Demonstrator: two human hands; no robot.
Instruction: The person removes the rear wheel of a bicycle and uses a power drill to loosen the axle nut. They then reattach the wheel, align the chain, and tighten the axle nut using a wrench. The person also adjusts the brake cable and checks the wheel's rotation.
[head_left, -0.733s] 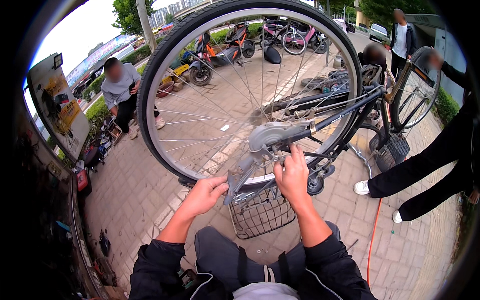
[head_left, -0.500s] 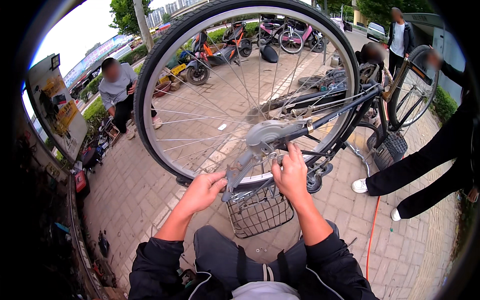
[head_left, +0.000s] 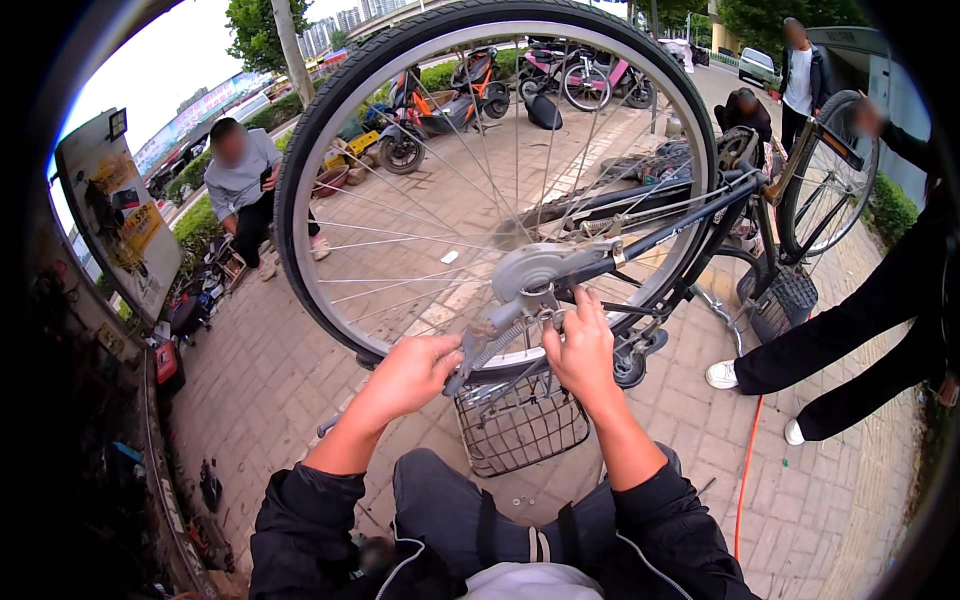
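An upturned bicycle's wheel with a black tyre (head_left: pixel 292 225) stands upright before me. At its hub is a round grey metal brake housing (head_left: pixel 525 268), from which a metal brake arm (head_left: pixel 482 328) with a coil spring (head_left: pixel 500 343) slants down to the left. My left hand (head_left: pixel 410 378) pinches the lower end of that arm between thumb and fingers. Just under the housing, my right hand (head_left: pixel 585 350) is curled, its index fingertip against the dark frame tube (head_left: pixel 650 240). The thumb meets a small metal part; the fingers partly hide it.
Below the wheel sits a wire basket (head_left: pixel 525 430). A person in black trousers (head_left: pixel 850 365) stands at right beside the front wheel (head_left: pixel 830 190); an orange hose (head_left: pixel 747 470) runs nearby. Another person (head_left: pixel 242 180) sits at left. Small loose rings (head_left: pixel 522 502) lie on the paving.
My left hand has risen slightly and shifted its fingers on the brake arm. My right hand stays nearly in place. The view has shifted a little.
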